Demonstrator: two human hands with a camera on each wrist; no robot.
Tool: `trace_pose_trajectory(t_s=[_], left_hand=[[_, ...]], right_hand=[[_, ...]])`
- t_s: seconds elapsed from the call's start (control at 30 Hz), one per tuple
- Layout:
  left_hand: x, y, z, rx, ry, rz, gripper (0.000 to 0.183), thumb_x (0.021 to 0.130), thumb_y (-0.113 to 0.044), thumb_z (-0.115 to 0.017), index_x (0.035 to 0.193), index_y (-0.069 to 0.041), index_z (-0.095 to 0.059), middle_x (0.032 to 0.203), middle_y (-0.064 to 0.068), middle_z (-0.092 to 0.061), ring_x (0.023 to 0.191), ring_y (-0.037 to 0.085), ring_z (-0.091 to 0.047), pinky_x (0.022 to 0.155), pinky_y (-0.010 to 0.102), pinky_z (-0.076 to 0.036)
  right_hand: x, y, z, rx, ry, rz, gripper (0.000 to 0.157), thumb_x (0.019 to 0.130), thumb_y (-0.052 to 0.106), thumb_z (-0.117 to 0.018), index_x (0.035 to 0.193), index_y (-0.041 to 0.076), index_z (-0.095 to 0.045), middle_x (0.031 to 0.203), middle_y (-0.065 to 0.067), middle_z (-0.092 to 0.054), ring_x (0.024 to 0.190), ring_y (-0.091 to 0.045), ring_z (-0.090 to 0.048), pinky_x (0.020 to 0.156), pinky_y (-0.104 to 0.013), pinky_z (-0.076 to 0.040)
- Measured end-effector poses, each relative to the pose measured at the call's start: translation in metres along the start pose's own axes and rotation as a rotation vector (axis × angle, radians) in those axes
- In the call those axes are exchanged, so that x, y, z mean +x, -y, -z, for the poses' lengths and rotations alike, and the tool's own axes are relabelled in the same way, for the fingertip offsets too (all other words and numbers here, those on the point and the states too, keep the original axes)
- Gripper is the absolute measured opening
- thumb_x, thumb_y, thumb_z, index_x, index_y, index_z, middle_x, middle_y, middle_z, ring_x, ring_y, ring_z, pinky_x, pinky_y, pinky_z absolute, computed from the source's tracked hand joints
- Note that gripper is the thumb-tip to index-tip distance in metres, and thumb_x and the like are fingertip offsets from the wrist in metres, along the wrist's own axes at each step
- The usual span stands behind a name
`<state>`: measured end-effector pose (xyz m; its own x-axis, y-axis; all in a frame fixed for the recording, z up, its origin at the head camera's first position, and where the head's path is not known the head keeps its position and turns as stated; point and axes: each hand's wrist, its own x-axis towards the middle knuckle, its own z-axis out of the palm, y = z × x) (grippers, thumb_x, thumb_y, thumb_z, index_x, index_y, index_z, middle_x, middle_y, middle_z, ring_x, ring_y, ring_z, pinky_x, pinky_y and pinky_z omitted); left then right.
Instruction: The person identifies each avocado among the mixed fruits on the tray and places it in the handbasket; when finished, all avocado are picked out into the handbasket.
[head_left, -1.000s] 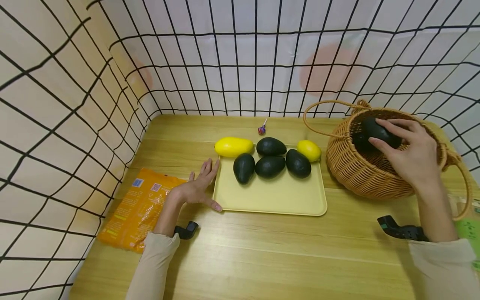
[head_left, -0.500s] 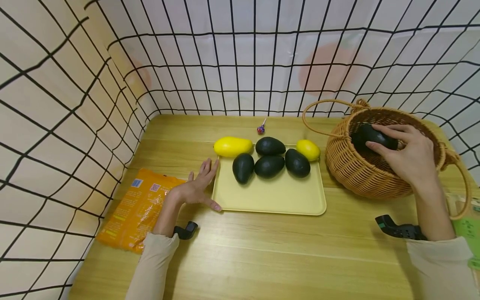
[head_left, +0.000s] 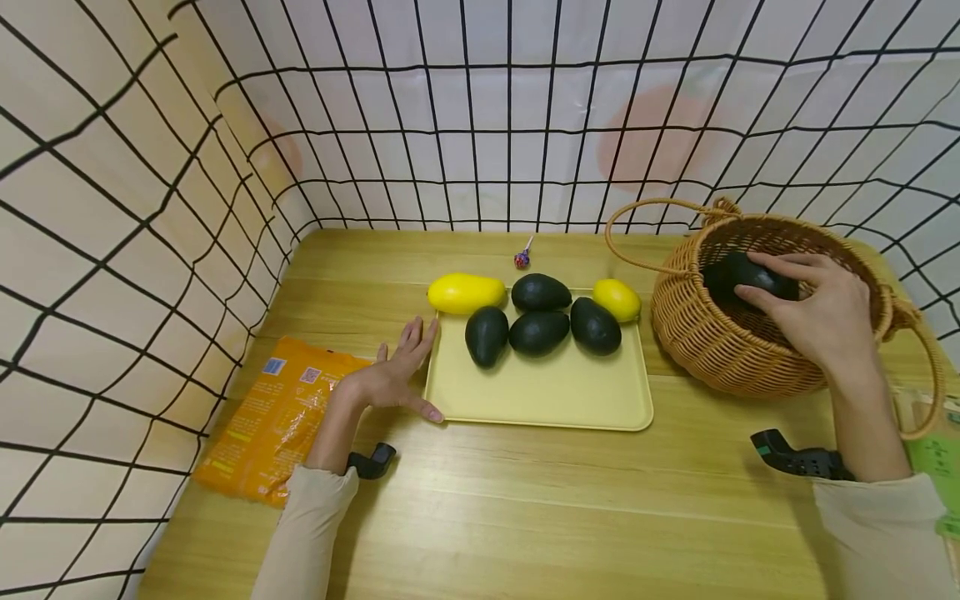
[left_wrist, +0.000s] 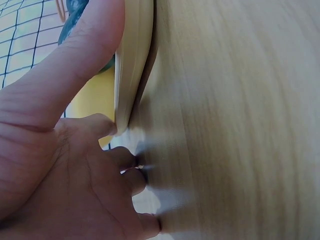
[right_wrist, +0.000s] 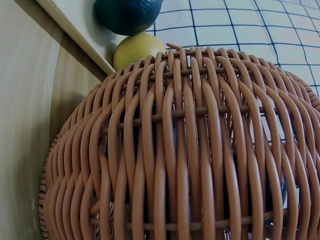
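Observation:
My right hand (head_left: 823,310) is inside the mouth of a round wicker basket (head_left: 738,354), its thumb and fingers gripping a dark green avocado (head_left: 759,277). Another dark shape sits just left of that avocado in the basket. In the right wrist view the basket wall (right_wrist: 185,150) fills most of the picture and hides this hand. My left hand (head_left: 392,379) is spread at the left edge of a pale yellow tray (head_left: 540,396), thumb at the near corner and fingertips on the table, as the left wrist view shows (left_wrist: 85,175).
Several avocados (head_left: 538,333) lie on the tray's far half, with a long yellow fruit (head_left: 467,293) and a lemon (head_left: 617,300) at its far corners. Behind stands a lollipop (head_left: 522,254). An orange packet (head_left: 285,421) lies left, a green packet (head_left: 933,467) right. Black wire grid (head_left: 510,133) encloses the table.
My right hand has lowered the avocado slightly deeper into the basket, then stayed nearly still. The left hand and the fruit on the tray keep their places.

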<state>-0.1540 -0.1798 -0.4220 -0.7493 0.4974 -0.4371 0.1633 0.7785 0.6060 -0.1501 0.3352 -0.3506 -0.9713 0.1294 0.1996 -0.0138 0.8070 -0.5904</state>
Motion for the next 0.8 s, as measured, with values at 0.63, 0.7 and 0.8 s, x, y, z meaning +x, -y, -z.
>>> trace_pose_trajectory(t_s=[0.63,0.7,0.8], left_hand=[[0.0,0.001,0.0,0.003,-0.003,-0.009,0.142,0.078,-0.04,-0.091,0.164,-0.01,0.017,0.167,0.019,0.033,0.157,0.036,0.029,0.122,0.072,0.014],[0.0,0.001,0.0,0.003,-0.003,-0.01,0.142,0.078,-0.04,-0.091,0.164,-0.01,0.017,0.167,0.019,0.033,0.157,0.036,0.029,0.122,0.072,0.014],[0.0,0.001,0.0,0.0,-0.002,-0.01,0.142,0.078,-0.04,-0.091,0.164,-0.01,0.017,0.167,0.019,0.033,0.157,0.036,0.029,0.122,0.071,0.014]], right_hand=[[-0.008,0.036,-0.015,0.086,0.01,0.252,0.056,0.101,0.023,-0.067,0.154,0.013,-0.051,0.162,-0.026,-0.034,0.146,-0.056,-0.031,0.112,-0.079,-0.024],[-0.011,0.047,-0.02,0.114,-0.025,0.316,0.057,0.099,0.02,-0.069,0.154,0.015,-0.052,0.16,-0.024,-0.037,0.143,-0.054,-0.036,0.112,-0.076,-0.029],[-0.016,0.061,-0.03,0.153,-0.064,0.423,0.06,0.097,0.014,-0.073,0.153,0.018,-0.053,0.159,-0.021,-0.04,0.14,-0.049,-0.043,0.12,-0.05,-0.036]])
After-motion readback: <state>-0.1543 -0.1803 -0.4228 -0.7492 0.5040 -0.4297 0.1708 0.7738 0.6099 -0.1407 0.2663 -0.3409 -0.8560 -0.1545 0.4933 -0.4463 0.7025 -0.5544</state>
